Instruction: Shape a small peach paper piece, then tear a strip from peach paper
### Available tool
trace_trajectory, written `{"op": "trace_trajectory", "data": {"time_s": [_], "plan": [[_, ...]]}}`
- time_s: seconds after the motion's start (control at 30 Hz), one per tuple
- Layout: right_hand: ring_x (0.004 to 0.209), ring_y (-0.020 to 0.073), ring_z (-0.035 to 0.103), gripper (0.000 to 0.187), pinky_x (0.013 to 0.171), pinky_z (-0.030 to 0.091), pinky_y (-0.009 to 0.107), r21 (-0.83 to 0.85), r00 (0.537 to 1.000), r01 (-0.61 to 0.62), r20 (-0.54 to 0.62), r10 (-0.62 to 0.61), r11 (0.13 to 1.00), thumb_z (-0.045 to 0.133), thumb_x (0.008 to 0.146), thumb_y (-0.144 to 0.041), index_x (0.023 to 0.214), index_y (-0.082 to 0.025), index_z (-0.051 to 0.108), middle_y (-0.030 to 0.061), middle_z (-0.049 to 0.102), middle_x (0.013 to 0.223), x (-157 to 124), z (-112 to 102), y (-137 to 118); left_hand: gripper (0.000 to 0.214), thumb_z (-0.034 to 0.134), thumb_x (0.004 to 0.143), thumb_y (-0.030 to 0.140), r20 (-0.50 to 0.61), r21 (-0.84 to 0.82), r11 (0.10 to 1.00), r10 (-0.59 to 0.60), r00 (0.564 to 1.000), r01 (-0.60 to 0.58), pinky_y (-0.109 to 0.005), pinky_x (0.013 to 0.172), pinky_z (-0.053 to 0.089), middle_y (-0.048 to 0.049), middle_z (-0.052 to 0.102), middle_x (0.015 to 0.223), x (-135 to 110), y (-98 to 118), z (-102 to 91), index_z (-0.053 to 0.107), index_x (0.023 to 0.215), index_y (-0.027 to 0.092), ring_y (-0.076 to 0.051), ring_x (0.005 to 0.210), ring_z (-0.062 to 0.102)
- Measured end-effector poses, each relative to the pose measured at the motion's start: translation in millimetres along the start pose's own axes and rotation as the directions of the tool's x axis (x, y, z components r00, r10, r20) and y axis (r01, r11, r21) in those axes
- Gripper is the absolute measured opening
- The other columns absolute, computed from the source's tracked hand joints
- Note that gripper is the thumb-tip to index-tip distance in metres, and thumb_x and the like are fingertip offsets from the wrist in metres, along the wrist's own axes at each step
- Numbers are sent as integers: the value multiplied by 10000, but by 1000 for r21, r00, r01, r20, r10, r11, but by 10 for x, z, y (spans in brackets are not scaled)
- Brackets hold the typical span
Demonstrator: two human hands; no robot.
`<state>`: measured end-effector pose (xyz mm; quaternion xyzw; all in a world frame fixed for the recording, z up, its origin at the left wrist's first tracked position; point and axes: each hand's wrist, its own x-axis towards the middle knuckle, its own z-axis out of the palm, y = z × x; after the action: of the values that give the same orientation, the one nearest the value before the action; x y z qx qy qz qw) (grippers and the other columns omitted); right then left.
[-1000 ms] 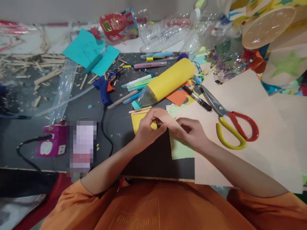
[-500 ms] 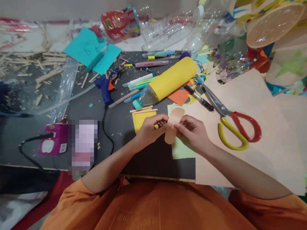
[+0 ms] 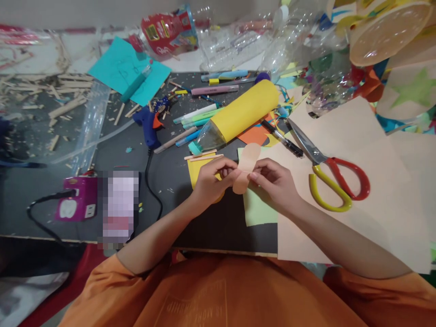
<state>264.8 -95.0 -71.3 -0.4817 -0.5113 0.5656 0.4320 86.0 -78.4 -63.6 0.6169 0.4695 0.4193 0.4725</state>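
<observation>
Between my two hands is a peach paper strip (image 3: pixel 250 156) with rounded ends, creased across its middle. My left hand (image 3: pixel 216 179) pinches the left side of it at the crease. On the other side, my right hand (image 3: pixel 274 181) grips the strip between thumb and fingers. Beneath the hands lie a pale green paper sheet (image 3: pixel 260 211) and a yellow paper piece (image 3: pixel 197 172) with two thin wooden sticks (image 3: pixel 204 156) on it. A clear bottle wrapped in yellow paper (image 3: pixel 247 111) lies just beyond.
Scissors (image 3: pixel 327 168) with red and yellow handles rest on a large peach sheet (image 3: pixel 374 218) to the right, near a black pen (image 3: pixel 282 138). A blue glue gun (image 3: pixel 148 127), markers (image 3: pixel 200 116), a phone (image 3: pixel 121 204) and a purple power adapter (image 3: pixel 80 197) lie to the left.
The peach strip has risen slightly and now bends more sharply at its middle crease. Both hands still hold it, moved a little upward.
</observation>
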Motion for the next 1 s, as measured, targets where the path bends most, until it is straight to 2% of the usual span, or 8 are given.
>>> {"op": "trace_trajectory", "data": {"time_s": [0.17, 0.3, 0.43, 0.53, 0.9, 1.0], "plan": [[650, 121, 641, 293, 611, 509, 252, 56, 1000, 0, 23, -1, 998, 742, 784, -452, 929, -232, 614, -27, 670, 697, -5, 0, 5, 286, 705, 818, 413, -45, -16, 1000, 20, 999, -21, -204, 506, 425, 28, 554, 602, 16, 10, -8, 620, 683, 176, -86, 533, 497], [727, 142, 691, 241, 657, 557, 278, 18, 999, 40, -31, -39, 999, 765, 772, -398, 928, -242, 667, -5, 715, 785, -6, -6, 28, 306, 702, 823, 455, -28, -12, 998, 61, 998, -61, -205, 548, 474, 2, 622, 664, 15, -9, -5, 649, 721, 172, -103, 598, 576], [719, 137, 697, 77, 684, 574, 280, -40, 995, 86, -51, -88, 996, 732, 810, -313, 833, -241, 714, 3, 742, 794, -3, -15, 24, 244, 669, 864, 401, 16, -22, 993, 113, 993, -112, -206, 617, 522, -40, 690, 778, 2, -31, -6, 681, 796, 167, -118, 701, 638], [718, 146, 701, 80, 677, 581, 288, -47, 996, 85, -33, -87, 995, 728, 813, -319, 805, -240, 728, 10, 753, 791, 4, -21, 5, 194, 679, 861, 355, 39, -70, 993, 93, 995, -90, -218, 685, 546, -62, 706, 850, -15, -32, -4, 686, 824, 165, -128, 771, 660], [708, 140, 685, 79, 676, 563, 288, -40, 997, 73, -32, -74, 997, 727, 813, -308, 796, -233, 708, 4, 736, 775, 18, -20, 17, 94, 660, 852, 253, 74, -51, 998, 24, 997, -21, -216, 649, 537, -33, 710, 808, -27, -29, 15, 690, 868, 166, -114, 700, 639], [719, 141, 685, 67, 683, 563, 289, -31, 996, 79, -26, -80, 996, 728, 808, -299, 808, -236, 705, 4, 734, 790, 17, -19, 25, 65, 639, 857, 204, 58, 13, 998, 62, 996, -62, -211, 634, 520, -23, 704, 781, -27, -40, 11, 692, 845, 168, -108, 679, 626]]}}
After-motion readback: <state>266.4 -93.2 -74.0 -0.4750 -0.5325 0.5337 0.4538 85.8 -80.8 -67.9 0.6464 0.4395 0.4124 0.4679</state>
